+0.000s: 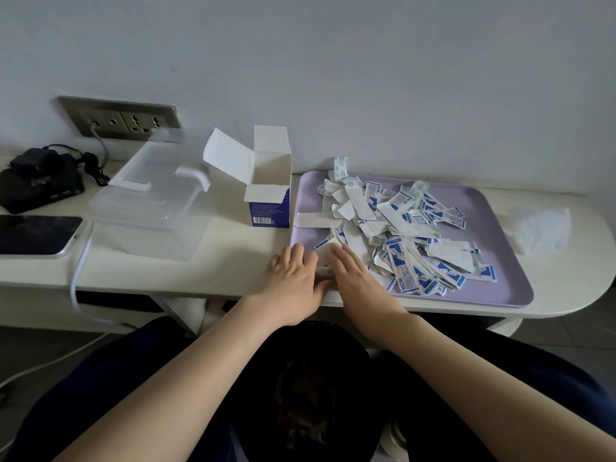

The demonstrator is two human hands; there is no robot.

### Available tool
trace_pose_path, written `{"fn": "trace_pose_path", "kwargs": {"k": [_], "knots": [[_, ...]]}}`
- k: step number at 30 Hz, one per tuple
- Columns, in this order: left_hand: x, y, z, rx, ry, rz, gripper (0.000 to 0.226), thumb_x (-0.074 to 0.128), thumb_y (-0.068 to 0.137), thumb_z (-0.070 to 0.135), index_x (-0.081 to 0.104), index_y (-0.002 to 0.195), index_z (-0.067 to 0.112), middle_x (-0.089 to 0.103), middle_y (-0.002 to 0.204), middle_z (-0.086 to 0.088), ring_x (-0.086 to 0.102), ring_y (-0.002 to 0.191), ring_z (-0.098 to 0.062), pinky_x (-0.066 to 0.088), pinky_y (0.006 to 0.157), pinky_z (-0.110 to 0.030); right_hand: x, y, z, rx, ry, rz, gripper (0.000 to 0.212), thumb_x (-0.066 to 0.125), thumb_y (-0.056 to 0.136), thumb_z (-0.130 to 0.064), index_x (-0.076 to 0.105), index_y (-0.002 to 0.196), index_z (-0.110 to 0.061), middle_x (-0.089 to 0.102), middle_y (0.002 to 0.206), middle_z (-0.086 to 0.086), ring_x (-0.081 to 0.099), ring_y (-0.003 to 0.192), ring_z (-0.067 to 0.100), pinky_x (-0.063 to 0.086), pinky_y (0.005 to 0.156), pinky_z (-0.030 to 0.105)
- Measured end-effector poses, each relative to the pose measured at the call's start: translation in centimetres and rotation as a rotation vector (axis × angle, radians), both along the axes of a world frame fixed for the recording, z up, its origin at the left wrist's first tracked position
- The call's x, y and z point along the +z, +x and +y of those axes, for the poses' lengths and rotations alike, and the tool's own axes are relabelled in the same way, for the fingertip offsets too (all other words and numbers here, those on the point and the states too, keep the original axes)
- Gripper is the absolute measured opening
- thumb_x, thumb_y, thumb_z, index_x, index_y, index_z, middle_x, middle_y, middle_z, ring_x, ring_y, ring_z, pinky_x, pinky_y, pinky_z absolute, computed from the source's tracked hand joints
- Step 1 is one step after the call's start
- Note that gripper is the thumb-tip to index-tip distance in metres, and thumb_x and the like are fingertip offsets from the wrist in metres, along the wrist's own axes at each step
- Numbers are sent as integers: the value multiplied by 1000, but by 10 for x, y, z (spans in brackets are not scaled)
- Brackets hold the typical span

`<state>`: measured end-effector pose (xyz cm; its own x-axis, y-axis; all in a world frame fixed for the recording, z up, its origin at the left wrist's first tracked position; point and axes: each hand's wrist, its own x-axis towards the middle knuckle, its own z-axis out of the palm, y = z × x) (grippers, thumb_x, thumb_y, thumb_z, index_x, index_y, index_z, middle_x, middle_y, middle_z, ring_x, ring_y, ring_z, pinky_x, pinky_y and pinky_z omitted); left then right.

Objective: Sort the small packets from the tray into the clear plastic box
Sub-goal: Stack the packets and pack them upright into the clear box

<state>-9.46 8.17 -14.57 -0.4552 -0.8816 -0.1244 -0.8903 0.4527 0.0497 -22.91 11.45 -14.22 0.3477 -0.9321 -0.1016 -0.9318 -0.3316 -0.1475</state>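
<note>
Left hand [291, 278], right hand [355, 278] flat, gripping nothing, on packets [400, 228] at near-left tray [493, 211] corner. Risk: slippery pile spills over near rim.

Lived-in room, home or lodging; cannot tell which. White counter [233, 258] with a rounded end, against a plain painted wall [333, 61]. Brushed-metal socket panel [120, 120] low on the wall, one cable [100, 141] plugged in. Phone [36, 235] and black charger gear [40, 181] at the counter's left. Tiled floor [583, 331] below.
</note>
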Motion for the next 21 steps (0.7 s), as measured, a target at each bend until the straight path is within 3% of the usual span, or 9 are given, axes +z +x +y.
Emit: {"fn": "trace_pose_path", "kwargs": {"k": [1, 3, 5, 7, 11, 13, 16, 21], "knots": [[-1, 1, 1, 4, -19, -4, 43, 32, 98, 46, 37, 123, 11, 37, 125, -9, 35, 120, -26, 28, 98, -31, 0, -2, 0, -11, -6, -34, 57, 25, 92, 7, 6, 145, 4, -1, 156, 14, -7, 145, 24, -12, 110, 18], [-2, 3, 1, 12, -32, -16, 41, 32, 99, 44, 37, 122, 11, 37, 126, -9, 35, 120, -26, 29, 97, -31, -2, -5, 0, -80, -27, -159, 55, 33, 91, 8, 18, 144, 2, 8, 155, 13, 6, 145, 22, 5, 112, 17], [-3, 6, 2, 18, -13, -22, 36, 31, 100, 40, 37, 119, 10, 37, 125, -10, 36, 119, -27, 30, 96, -32, -8, -9, -2, -110, -49, -201, 39, 41, 90, 7, 42, 129, 1, 26, 147, 13, 29, 136, 25, 28, 99, 19], [-2, 7, 1, 15, -31, -7, 26, 33, 100, 30, 39, 115, 10, 38, 123, -10, 37, 116, -28, 33, 91, -32, -12, -11, -4, -133, -92, -252, 17, 48, 90, 4, 55, 106, 2, 43, 131, 15, 46, 120, 30, 41, 84, 27], [4, 7, 0, 21, -84, 93, 14, 37, 95, 9, 41, 108, 11, 41, 114, -10, 43, 106, -28, 37, 78, -32, -7, -9, -7, -232, -138, -423, 17, 47, 95, -9, 54, 106, 2, 52, 117, 13, 51, 103, 28, 40, 79, 30], [7, 7, -2, 49, -10, 289, 5, 39, 97, 8, 38, 100, 11, 43, 108, -11, 49, 95, -31, 39, 71, -37, -2, -4, -7, -265, -145, -548, 18, 46, 95, -6, 53, 110, 1, 55, 114, 14, 53, 102, 29, 38, 81, 26], [11, 3, -3, 61, 126, 567, 11, 42, 97, 9, 34, 90, 12, 49, 94, -13, 52, 82, -36, 43, 72, -49, 5, 0, -9, -313, -152, -730, 23, 46, 91, 3, 50, 114, 3, 59, 114, 15, 55, 104, 28, 32, 79, 13], [23, 1, -1, 108, 301, 667, 3, 43, 97, 10, 42, 100, 11, 57, 97, -13, 54, 86, -30, 42, 72, -36, 11, -4, -14, -334, -77, -829, 29, 43, 91, 6, 45, 120, 2, 56, 120, 13, 54, 111, 23, 36, 83, 10]]}}
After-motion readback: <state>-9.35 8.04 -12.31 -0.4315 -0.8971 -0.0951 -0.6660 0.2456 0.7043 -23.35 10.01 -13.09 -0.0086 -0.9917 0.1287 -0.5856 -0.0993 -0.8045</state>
